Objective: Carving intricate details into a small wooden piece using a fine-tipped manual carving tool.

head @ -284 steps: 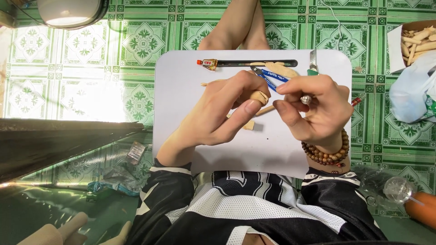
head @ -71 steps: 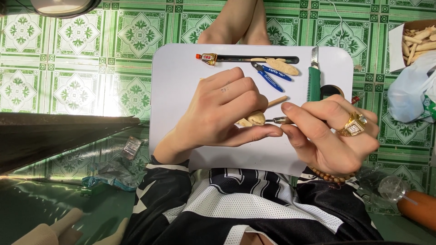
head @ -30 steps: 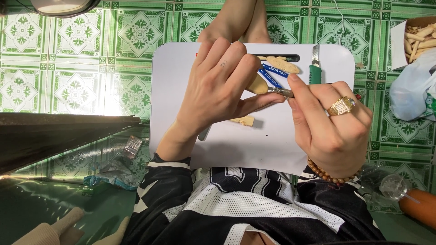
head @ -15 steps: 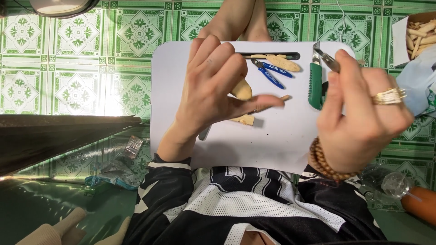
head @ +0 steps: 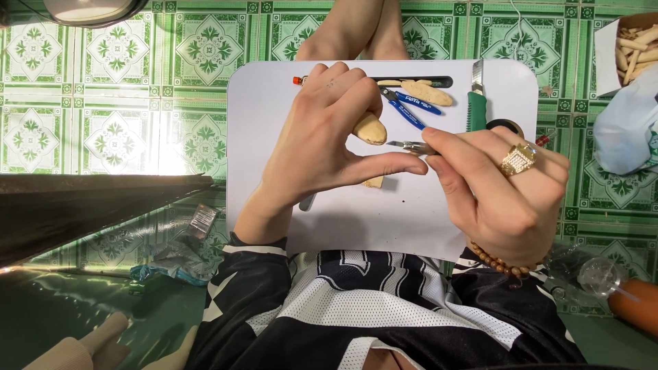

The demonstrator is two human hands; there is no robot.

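A small tan wooden piece point(head: 369, 128) is pinched in my left hand point(head: 322, 144) over a white board point(head: 439, 219) on my lap. My right hand point(head: 500, 185), with a gold ring and a bead bracelet, grips a thin craft knife point(head: 410, 146) whose blade points left at the wooden piece, close to my left thumb. Another small wood chip point(head: 374, 182) lies on the board under my left thumb.
Along the board's far edge lie blue-handled pliers point(head: 410, 106), a flat wooden shape point(head: 426, 92), a black pen point(head: 439, 81) and a green-handled cutter point(head: 477, 106). A box of wooden sticks point(head: 634, 44) and a white bag point(head: 627, 130) sit at the right on green tiles. Someone's legs point(head: 356, 31) are beyond the board.
My right hand came back down from the green cutter at the right and now holds the thin knife against the wooden piece. My left hand stayed put with the piece.
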